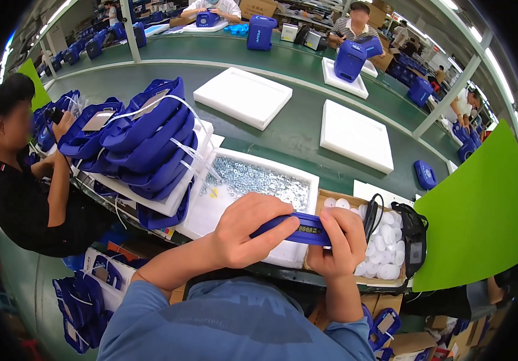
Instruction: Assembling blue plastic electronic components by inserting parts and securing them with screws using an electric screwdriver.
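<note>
1. a long, narrow blue part [309, 237] with a small display window sits in front of the wearer's chest, above the near edge of a foam tray [202, 215].
2. the left hand [241, 231] grips its left end, the right hand [338, 240] its right; holding both ends seems to steady it and leave the display uncovered.
3. loose metal pieces [259, 180] fill much of the tray; white discs [385, 256] fill a box to the right, both likely placed within easy reach.
4. blue shells [151, 153] are stacked left.
5. underneath is a green bench [304, 123]; beyond, people work in a busy factory room.
</note>
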{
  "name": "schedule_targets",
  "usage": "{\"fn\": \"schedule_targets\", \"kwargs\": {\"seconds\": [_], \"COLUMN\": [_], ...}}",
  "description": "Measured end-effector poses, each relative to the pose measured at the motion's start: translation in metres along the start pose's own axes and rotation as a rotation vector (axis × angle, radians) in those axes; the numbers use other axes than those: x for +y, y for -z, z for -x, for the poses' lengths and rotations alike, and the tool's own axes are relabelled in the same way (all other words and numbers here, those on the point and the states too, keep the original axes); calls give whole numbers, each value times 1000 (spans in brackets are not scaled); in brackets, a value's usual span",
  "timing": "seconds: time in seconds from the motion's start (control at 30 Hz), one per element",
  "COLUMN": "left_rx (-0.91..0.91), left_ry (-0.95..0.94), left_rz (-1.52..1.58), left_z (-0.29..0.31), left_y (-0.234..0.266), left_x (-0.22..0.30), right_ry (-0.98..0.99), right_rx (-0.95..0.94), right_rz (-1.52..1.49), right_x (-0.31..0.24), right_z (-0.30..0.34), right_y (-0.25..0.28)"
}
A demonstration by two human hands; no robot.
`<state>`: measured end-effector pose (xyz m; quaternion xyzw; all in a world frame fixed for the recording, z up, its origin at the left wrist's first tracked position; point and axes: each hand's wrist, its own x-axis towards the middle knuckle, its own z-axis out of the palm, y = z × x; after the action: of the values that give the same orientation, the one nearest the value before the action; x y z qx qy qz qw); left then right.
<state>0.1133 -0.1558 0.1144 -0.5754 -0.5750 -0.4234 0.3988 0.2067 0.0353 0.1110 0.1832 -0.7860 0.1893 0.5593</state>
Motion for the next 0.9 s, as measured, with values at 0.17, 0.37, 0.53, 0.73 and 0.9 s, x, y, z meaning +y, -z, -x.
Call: {"fn": "schedule_targets", "kwargs": {"seconds": [0.17, 0.37, 0.53, 0.73, 0.9], "left_rx": [41, 29, 13, -19, 16], "left_ry": [-26, -30, -83, -84, -11], "left_rz": [33, 43, 52, 77, 85], "left_z": [-3, -6, -14, -15, -13], "left_y": [-2, -6, -5, -7, -10], "left_x": [3, 8, 9, 12, 15], "right_ry": [49, 60, 102, 98, 66], "right_rx": [-1, -19, -54, -18, 17], "right_rz": [-19, -9, -14, 15, -32], "right_x": [-5, -2, -2, 0, 1], "right_z": [-3, -6, -5, 4, 2], "right_y": [12, 18, 25, 28, 25]}}
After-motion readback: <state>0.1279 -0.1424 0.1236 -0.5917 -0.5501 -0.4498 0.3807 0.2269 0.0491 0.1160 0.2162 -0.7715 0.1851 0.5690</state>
